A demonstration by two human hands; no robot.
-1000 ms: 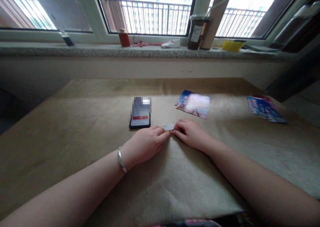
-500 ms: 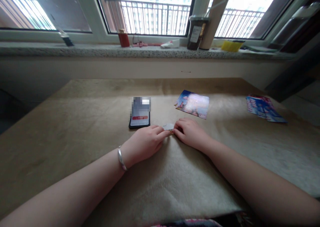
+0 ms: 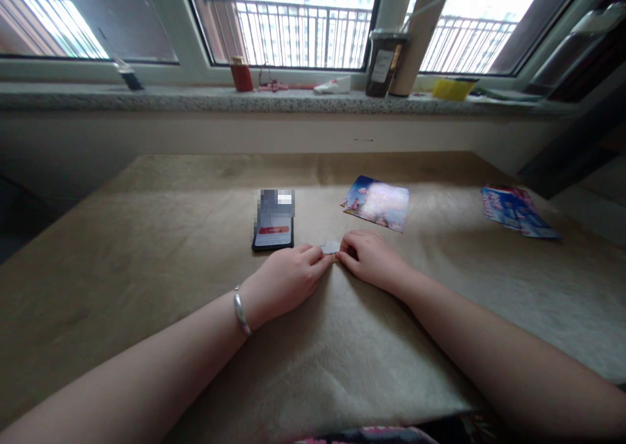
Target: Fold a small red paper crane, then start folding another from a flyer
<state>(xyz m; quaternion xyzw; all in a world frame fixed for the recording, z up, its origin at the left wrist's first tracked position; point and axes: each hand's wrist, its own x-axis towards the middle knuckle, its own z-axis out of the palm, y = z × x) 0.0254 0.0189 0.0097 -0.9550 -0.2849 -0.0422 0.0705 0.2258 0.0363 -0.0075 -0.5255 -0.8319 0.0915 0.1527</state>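
Observation:
My left hand and my right hand rest knuckles-up on the tan felt-covered table, fingertips meeting. Both pinch a small pale piece of paper held between them; most of it is hidden by the fingers. A silver bangle circles my left wrist. Just beyond my left hand lies a black phone with its screen lit.
A colourful picture card lies beyond my right hand, and a blue and red printed sheet lies far right. The window sill holds a red cup, a dark jar and a yellow object.

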